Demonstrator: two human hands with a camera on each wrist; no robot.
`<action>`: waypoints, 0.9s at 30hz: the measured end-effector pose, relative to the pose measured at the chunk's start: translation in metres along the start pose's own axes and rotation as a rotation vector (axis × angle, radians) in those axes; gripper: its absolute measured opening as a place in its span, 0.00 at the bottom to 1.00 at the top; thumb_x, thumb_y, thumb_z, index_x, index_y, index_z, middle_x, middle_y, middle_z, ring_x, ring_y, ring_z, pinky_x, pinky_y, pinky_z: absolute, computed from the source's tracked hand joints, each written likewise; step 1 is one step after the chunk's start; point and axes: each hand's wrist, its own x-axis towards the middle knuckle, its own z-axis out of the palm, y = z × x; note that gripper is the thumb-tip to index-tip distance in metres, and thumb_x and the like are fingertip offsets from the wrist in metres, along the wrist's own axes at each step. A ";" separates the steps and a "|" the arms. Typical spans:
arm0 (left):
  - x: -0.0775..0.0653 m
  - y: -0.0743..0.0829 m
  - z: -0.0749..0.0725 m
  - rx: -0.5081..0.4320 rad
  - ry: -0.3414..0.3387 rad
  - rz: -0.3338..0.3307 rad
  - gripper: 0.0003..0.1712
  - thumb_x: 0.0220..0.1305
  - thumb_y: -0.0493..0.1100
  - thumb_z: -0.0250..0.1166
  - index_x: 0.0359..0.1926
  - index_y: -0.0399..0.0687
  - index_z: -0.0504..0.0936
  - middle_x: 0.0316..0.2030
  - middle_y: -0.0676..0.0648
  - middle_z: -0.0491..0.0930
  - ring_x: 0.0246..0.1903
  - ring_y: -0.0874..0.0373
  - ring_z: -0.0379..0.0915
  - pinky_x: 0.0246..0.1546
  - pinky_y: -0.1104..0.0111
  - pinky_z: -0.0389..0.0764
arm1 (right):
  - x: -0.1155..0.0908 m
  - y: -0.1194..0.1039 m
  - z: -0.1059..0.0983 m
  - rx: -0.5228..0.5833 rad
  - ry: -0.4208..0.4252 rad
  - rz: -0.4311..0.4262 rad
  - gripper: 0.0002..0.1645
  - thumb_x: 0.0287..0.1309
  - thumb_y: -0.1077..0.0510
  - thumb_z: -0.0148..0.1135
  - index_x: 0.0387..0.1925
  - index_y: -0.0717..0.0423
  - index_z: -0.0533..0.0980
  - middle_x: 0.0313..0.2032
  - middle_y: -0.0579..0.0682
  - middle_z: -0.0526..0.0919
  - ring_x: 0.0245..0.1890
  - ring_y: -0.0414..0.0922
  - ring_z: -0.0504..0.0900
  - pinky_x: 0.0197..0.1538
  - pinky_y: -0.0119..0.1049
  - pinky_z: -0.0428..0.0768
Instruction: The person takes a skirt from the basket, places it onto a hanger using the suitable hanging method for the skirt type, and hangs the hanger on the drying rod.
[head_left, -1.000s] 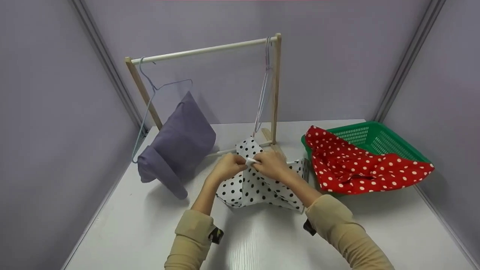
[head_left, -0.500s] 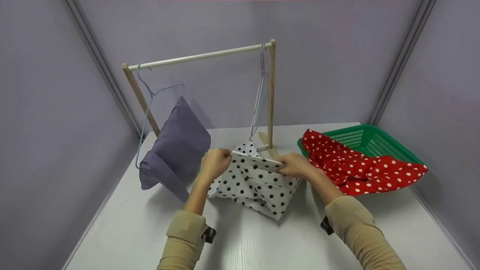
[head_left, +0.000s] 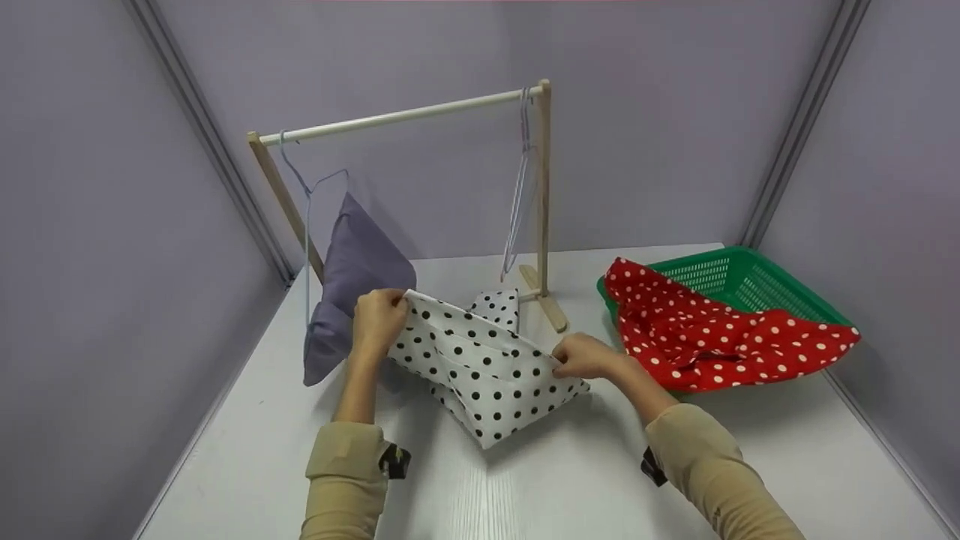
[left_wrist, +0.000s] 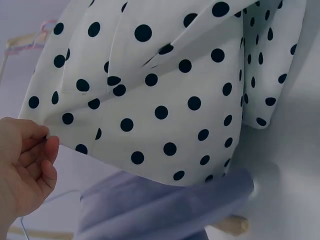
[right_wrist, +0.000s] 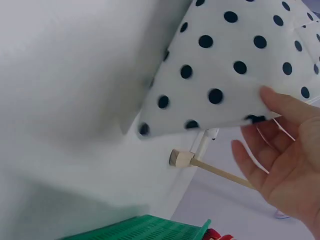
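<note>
Now we hold the spotted white cloth, just below the head view's middle, by its long upper edge, which slants from our left hand down rightward to our right hand, neither nearer, thumbs and curled fingers pinching it.
</note>
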 end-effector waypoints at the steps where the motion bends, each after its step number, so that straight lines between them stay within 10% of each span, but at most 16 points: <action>1: -0.001 -0.005 -0.001 -0.003 0.013 -0.012 0.09 0.54 0.32 0.59 0.32 0.34 0.85 0.27 0.41 0.82 0.25 0.50 0.73 0.29 0.56 0.75 | 0.001 0.000 -0.001 0.003 0.040 0.003 0.10 0.48 0.64 0.59 0.16 0.56 0.71 0.14 0.42 0.66 0.17 0.38 0.62 0.23 0.32 0.63; 6: -0.003 -0.023 -0.006 -0.031 0.081 -0.071 0.08 0.53 0.29 0.56 0.27 0.31 0.82 0.20 0.44 0.76 0.19 0.54 0.67 0.20 0.64 0.68 | 0.006 -0.007 -0.017 0.015 0.325 0.016 0.07 0.54 0.63 0.55 0.33 0.60 0.79 0.26 0.49 0.75 0.27 0.44 0.70 0.33 0.40 0.71; 10: -0.002 -0.026 -0.009 -0.043 0.138 -0.073 0.08 0.53 0.29 0.56 0.25 0.32 0.81 0.17 0.46 0.73 0.17 0.55 0.63 0.18 0.67 0.63 | 0.007 -0.010 -0.027 -0.071 0.395 -0.022 0.11 0.61 0.60 0.53 0.43 0.59 0.77 0.33 0.53 0.80 0.29 0.46 0.73 0.36 0.45 0.74; 27: 0.004 -0.027 -0.021 -0.010 0.243 -0.038 0.08 0.51 0.28 0.56 0.27 0.30 0.83 0.16 0.45 0.71 0.17 0.54 0.61 0.19 0.65 0.61 | 0.003 0.004 -0.015 -0.170 0.099 -0.031 0.12 0.42 0.69 0.58 0.13 0.54 0.70 0.16 0.42 0.64 0.19 0.39 0.61 0.23 0.32 0.61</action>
